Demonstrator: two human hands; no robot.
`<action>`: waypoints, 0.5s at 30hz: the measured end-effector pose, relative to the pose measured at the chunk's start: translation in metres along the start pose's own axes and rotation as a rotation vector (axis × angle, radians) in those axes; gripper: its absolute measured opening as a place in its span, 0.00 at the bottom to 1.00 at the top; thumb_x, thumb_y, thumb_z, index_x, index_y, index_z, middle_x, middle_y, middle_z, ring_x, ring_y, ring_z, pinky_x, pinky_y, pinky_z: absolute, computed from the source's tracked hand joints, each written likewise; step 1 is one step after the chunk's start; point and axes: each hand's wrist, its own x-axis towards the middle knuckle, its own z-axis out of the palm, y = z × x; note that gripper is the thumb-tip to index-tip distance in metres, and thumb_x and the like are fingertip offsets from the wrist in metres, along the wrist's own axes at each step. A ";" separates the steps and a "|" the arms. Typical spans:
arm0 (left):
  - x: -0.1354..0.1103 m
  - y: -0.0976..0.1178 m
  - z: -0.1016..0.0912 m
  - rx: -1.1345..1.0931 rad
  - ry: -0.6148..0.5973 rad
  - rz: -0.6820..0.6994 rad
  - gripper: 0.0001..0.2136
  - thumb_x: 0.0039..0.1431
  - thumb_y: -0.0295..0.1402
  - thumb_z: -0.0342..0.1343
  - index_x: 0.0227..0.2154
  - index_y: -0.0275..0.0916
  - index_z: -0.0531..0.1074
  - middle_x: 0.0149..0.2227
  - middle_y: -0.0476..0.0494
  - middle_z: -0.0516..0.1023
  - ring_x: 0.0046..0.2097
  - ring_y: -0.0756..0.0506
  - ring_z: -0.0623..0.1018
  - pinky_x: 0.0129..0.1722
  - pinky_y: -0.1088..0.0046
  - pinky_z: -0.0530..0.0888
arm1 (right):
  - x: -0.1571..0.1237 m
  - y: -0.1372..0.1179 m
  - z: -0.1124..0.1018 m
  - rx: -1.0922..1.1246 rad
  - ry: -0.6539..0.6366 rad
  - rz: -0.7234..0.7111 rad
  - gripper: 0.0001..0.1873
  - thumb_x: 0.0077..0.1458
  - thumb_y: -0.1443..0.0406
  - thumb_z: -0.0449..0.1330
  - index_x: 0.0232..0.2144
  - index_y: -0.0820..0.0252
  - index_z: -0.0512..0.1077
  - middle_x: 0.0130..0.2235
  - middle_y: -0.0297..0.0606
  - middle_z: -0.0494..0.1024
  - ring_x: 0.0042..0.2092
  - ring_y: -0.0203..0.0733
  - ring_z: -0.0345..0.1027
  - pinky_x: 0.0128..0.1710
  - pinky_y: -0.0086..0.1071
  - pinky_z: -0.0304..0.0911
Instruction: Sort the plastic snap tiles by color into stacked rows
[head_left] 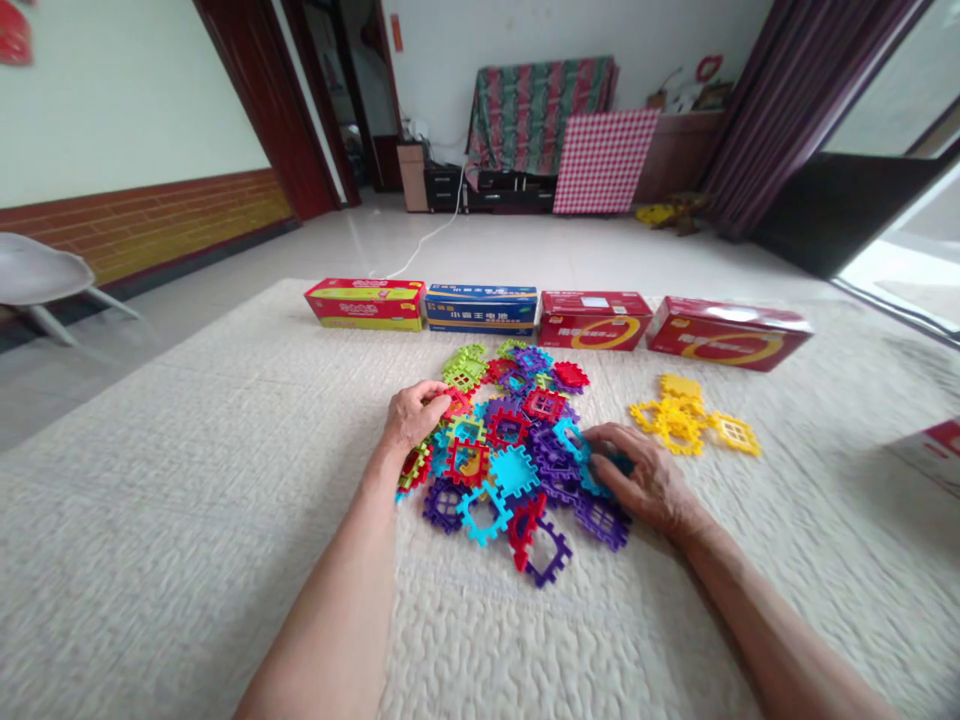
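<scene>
A mixed heap of plastic interlocking building pieces lies before me, with purple pieces (pixel 555 452), light-blue pieces (pixel 514 470) and red pieces (pixel 469 462) overlapping. My left hand (pixel 416 415) is at the heap's left side, thumb and fingers closed on a red building piece (pixel 457 402). On the right side, my right hand (pixel 646 478) curls its fingers and thumb around a light-blue building piece (pixel 571 440); more light blue shows under the palm, partly hidden. Green pieces (pixel 465 366) are bunched at the heap's far left edge. Yellow pieces (pixel 679 415) form a separate group beyond my right hand.
Behind the heap stand a red-and-yellow box (pixel 366 304), a blue box (pixel 481 310) and two red boxes (pixel 595 320) in a row. Another box (pixel 934 455) shows at the right edge. A quilted cream cover (pixel 225 520) lies underneath. A pale chair (pixel 45 275) stands left.
</scene>
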 end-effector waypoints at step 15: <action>0.009 -0.010 -0.005 -0.510 -0.040 -0.145 0.12 0.39 0.34 0.59 0.30 0.38 0.75 0.25 0.51 0.78 0.27 0.49 0.75 0.30 0.75 0.70 | 0.008 0.003 -0.002 0.047 -0.022 0.030 0.11 0.58 0.60 0.55 0.39 0.56 0.74 0.39 0.39 0.79 0.40 0.44 0.74 0.41 0.37 0.68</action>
